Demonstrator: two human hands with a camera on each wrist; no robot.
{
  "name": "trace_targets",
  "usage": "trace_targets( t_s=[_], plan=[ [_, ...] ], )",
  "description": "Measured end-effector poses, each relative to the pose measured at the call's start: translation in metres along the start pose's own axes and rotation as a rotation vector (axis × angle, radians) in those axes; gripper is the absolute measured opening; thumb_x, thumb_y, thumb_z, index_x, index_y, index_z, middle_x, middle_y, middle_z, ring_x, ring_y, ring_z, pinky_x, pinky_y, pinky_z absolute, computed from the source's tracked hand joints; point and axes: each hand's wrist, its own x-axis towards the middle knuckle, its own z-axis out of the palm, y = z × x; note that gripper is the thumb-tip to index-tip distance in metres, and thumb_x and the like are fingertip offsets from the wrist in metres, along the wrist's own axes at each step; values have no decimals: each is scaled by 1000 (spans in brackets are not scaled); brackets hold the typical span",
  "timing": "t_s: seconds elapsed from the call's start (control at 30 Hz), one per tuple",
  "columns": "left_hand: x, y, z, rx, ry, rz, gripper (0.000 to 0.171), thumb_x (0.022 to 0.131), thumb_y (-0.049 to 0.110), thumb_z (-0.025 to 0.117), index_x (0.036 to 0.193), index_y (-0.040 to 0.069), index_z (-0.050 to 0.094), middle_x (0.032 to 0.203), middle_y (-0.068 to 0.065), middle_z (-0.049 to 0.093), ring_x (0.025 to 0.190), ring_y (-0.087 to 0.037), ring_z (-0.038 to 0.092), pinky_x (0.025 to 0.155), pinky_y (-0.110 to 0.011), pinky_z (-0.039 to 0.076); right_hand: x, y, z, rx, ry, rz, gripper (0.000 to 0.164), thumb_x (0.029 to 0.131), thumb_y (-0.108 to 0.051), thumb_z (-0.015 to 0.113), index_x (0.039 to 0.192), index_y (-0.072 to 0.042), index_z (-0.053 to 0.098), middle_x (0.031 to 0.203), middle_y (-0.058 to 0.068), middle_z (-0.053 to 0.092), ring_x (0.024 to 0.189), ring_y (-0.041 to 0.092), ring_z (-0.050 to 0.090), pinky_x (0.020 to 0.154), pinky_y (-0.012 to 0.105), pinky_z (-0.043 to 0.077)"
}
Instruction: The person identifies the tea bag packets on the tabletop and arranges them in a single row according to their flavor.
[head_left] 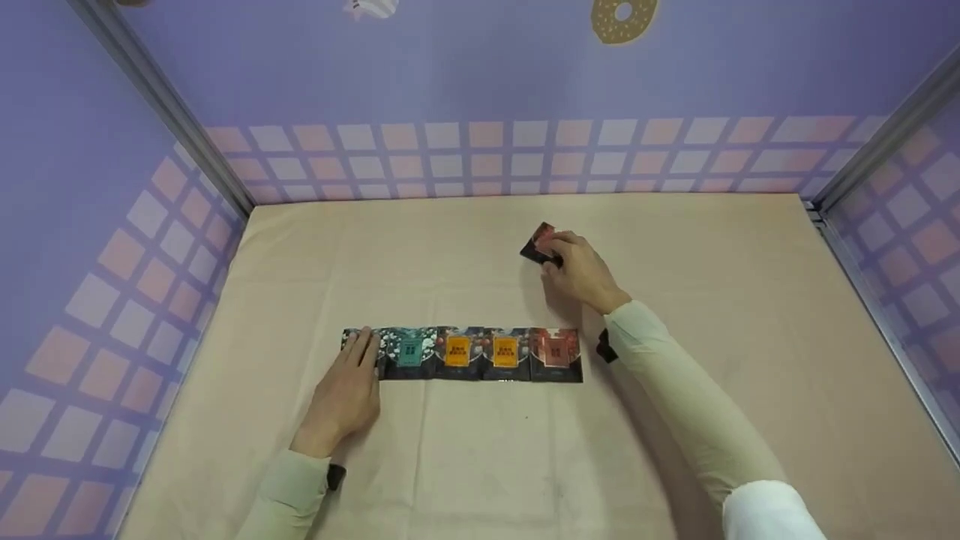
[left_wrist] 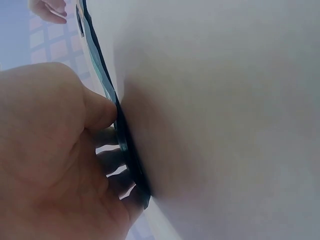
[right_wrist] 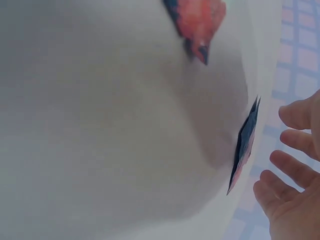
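Several flat dark sachets lie side by side in a row on the cloth. My left hand [head_left: 347,394] rests with straight fingers on the leftmost sachet [head_left: 382,352], covering most of it; in the left wrist view its thumb and fingertips touch the sachet's edge. Beside it come a teal sachet [head_left: 410,352], two with yellow labels, [head_left: 459,352] and a red sachet [head_left: 556,355] at the right end. Farther back lies another red-and-black sachet [head_left: 537,244]. Over its right side my right hand [head_left: 581,270] reaches; the right wrist view shows its fingers [right_wrist: 287,162] spread and apart from this sachet [right_wrist: 243,145].
A beige cloth [head_left: 480,457] with faint creases covers the table. Purple walls with pink and white squares [head_left: 486,135] stand at the back and both sides, joined by metal corner posts [head_left: 180,112]. Dark wrist devices [head_left: 606,347] sit at both cuffs.
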Motion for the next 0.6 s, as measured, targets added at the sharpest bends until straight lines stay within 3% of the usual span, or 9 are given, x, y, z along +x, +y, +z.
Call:
trace_targets(
  t_s=[0.17, 0.4, 0.6],
  plan=[
    [0, 0, 0, -1, 7, -1, 54, 110, 7, 45, 160, -13, 36, 169, -32, 32, 158, -51, 29, 131, -58, 28, 13, 1, 6, -24, -1, 30, 34, 103, -7, 63, 135, 4, 70, 148, 26, 59, 135, 46, 58, 116, 56, 50],
    [1, 0, 0, -1, -10, -2, 55, 111, 8, 43, 161, -12, 34, 171, -32, 29, 160, -51, 26, 132, -58, 26, 23, 3, 13, -71, -28, 107, 34, 106, -9, 59, 136, 3, 69, 158, 24, 52, 148, 44, 48, 125, 54, 42],
    [0, 0, 1, -4, -11, -4, 55, 111, 8, 43, 161, -12, 34, 170, -32, 29, 160, -50, 26, 132, -58, 26, 25, 3, 19, -126, -63, 109, 41, 105, -8, 54, 144, 4, 64, 161, 24, 50, 151, 45, 45, 127, 55, 39]
  ],
)
